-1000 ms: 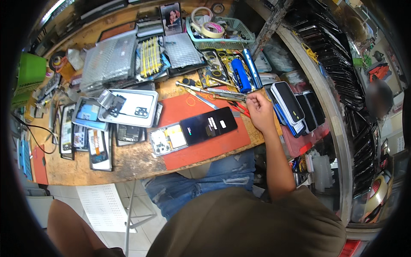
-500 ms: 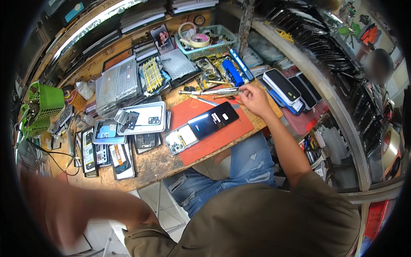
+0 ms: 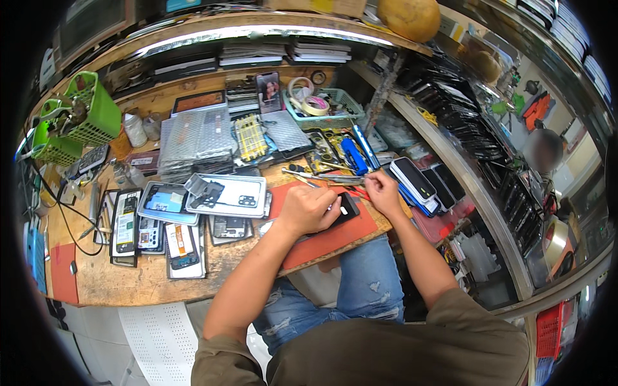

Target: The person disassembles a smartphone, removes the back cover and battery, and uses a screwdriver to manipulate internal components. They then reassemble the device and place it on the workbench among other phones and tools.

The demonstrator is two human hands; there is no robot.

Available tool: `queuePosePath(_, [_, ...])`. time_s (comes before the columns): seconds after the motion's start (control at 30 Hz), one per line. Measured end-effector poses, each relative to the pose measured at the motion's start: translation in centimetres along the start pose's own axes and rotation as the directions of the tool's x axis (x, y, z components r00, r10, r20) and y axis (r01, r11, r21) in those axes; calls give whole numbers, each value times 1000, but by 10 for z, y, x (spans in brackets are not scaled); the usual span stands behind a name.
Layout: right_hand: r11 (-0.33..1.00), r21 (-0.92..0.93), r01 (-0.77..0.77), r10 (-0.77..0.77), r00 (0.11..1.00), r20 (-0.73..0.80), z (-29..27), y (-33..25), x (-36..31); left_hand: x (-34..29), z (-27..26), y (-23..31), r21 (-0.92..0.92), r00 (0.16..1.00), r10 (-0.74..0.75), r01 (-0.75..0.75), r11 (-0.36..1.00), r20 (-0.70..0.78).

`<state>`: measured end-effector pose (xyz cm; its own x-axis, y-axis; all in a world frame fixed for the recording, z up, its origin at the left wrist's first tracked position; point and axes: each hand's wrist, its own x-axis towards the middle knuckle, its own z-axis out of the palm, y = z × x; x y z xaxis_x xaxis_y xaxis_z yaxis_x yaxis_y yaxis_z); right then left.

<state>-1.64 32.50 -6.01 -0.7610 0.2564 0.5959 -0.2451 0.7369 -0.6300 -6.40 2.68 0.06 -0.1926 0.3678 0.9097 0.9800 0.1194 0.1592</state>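
Observation:
On the red-orange mat (image 3: 302, 256) lies a dark phone (image 3: 348, 207), mostly covered by my left hand (image 3: 308, 210). That hand has curled fingers over the phone; anything in its grasp is hidden. My right hand (image 3: 385, 194) is closed at the mat's right side, by the red-handled tool (image 3: 360, 192). Its fingertips are bent inward, and what they hold, if anything, is too small to make out. Slim metal hand tools (image 3: 322, 176) lie just beyond both hands.
Left of the mat are stacked phone trays (image 3: 248, 207) and opened phones (image 3: 126, 222). Bubble-wrapped packs (image 3: 196, 138), a blue cylinder (image 3: 353, 156) and a teal basket (image 3: 347, 117) of tape rolls stand behind. Boxed phones (image 3: 412, 180) sit at right; green baskets (image 3: 96, 122) at far left.
My left hand has swung in from the lower left to above the phone. My right hand stays near the tools, its fingers more curled. The head view has tilted up and turned.

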Motion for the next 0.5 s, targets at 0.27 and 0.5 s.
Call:
queuePosePath(0.27, [963, -45, 264, -263, 965, 17, 24, -42, 88, -4, 9, -7, -41, 949, -315, 315, 948, 13])
queuePosePath(0.5, [865, -391, 314, -2, 781, 624, 69, -55, 183, 4, -5, -11, 124, 930, -306, 286, 950, 202])
